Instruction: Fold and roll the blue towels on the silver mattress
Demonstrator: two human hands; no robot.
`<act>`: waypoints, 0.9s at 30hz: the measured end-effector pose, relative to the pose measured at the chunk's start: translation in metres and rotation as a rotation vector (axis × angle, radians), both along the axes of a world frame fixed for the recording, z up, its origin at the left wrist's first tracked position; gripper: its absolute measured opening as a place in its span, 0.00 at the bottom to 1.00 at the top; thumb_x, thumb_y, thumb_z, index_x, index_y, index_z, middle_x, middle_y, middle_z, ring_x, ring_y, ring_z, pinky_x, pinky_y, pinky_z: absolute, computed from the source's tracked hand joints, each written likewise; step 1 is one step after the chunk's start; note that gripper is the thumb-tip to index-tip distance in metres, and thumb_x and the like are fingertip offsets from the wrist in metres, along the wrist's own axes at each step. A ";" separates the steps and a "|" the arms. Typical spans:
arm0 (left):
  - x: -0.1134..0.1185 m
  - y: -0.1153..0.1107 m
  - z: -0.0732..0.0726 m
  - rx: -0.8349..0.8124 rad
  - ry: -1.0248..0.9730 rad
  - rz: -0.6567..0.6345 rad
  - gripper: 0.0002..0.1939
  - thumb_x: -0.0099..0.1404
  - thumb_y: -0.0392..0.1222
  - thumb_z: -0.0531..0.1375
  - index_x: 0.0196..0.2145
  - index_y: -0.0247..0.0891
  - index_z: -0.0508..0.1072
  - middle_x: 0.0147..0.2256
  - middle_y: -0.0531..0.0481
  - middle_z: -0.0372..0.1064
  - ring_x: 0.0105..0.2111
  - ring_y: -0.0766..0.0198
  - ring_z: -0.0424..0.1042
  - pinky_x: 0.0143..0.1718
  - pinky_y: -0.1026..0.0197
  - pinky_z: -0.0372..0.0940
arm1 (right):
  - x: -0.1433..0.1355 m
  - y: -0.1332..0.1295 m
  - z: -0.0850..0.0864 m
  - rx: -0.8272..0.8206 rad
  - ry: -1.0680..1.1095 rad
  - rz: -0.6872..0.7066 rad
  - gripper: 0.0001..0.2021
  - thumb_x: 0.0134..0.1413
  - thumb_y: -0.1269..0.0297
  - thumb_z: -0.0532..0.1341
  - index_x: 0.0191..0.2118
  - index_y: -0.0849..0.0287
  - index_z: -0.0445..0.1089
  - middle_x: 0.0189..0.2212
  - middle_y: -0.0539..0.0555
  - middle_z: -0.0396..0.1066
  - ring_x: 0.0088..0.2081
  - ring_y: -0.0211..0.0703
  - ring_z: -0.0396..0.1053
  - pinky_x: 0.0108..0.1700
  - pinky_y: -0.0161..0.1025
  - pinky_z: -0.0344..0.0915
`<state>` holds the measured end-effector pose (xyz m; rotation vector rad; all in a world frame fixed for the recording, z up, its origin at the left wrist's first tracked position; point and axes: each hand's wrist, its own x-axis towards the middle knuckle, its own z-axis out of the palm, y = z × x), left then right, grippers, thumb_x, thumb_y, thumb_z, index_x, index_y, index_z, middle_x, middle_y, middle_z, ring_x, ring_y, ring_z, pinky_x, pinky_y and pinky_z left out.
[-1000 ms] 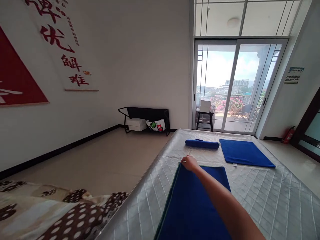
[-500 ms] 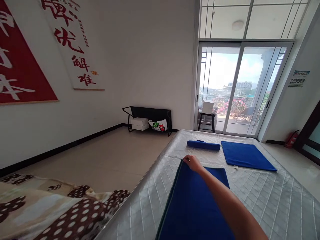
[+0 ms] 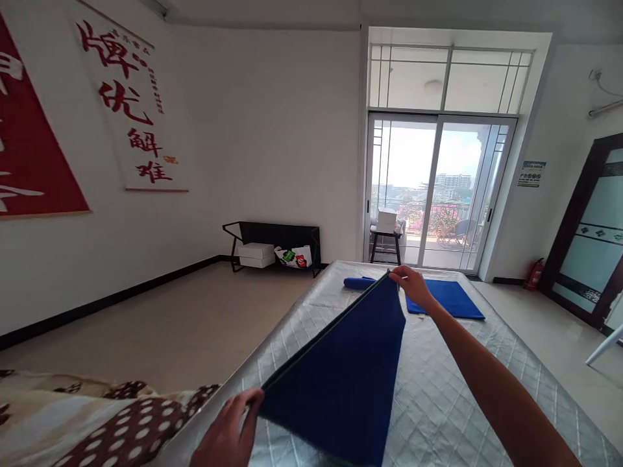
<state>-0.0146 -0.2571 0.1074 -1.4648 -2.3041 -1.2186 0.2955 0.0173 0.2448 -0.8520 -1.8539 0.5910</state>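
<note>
A folded blue cloth (image 3: 341,370) hangs stretched between my two hands, over the silver quilted mattress (image 3: 448,389). My right hand (image 3: 411,284) pinches its far upper corner. At the near left corner, my left hand (image 3: 231,428) grips the edge between thumb and fingers. The edge between the hands is lifted and runs diagonally, and the cloth droops from it toward the bottom of the view. Behind it, a rolled blue cloth (image 3: 357,283) lies partly covered. A flat folded blue cloth (image 3: 452,299) rests on the mattress beyond my right hand.
A polka-dot patterned blanket (image 3: 131,428) is at the lower left. Against the far wall, a black rack (image 3: 280,233) stands over white boxes (image 3: 256,254) and a printed bag (image 3: 294,257). Sliding glass doors (image 3: 433,194) and a fire extinguisher (image 3: 534,274) are beyond the mattress.
My left hand has come into view, holding the near corner. My right hand has lifted its corner up and to the right, raising the cloth off the mattress. The view has tilted up.
</note>
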 end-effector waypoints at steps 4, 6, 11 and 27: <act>0.002 0.013 0.078 0.135 -0.053 -0.050 0.25 0.62 0.66 0.48 0.35 0.44 0.73 0.38 0.46 0.79 0.41 0.52 0.78 0.43 0.54 0.72 | 0.046 -0.035 0.024 0.089 0.117 -0.098 0.22 0.50 0.38 0.62 0.32 0.55 0.71 0.32 0.51 0.76 0.36 0.44 0.73 0.42 0.42 0.69; 0.004 0.021 0.110 0.196 -0.051 -0.065 0.27 0.61 0.68 0.48 0.36 0.43 0.72 0.39 0.47 0.78 0.41 0.53 0.77 0.45 0.54 0.71 | 0.065 -0.054 0.032 0.114 0.166 -0.134 0.24 0.47 0.36 0.62 0.32 0.55 0.71 0.32 0.52 0.76 0.35 0.44 0.73 0.41 0.42 0.70; 0.010 0.036 0.167 0.312 0.079 -0.115 0.29 0.65 0.68 0.48 0.45 0.42 0.70 0.40 0.53 0.77 0.42 0.58 0.76 0.48 0.56 0.69 | 0.101 -0.102 0.045 0.143 0.262 -0.203 0.26 0.43 0.34 0.65 0.31 0.56 0.72 0.31 0.52 0.76 0.33 0.43 0.73 0.39 0.42 0.70; 0.021 0.033 0.187 0.339 0.349 -0.308 0.38 0.66 0.72 0.39 0.40 0.41 0.75 0.40 0.52 0.79 0.43 0.60 0.76 0.48 0.57 0.68 | 0.145 -0.203 0.029 0.215 0.211 -0.413 0.25 0.39 0.35 0.68 0.25 0.55 0.71 0.23 0.50 0.73 0.23 0.38 0.67 0.26 0.37 0.67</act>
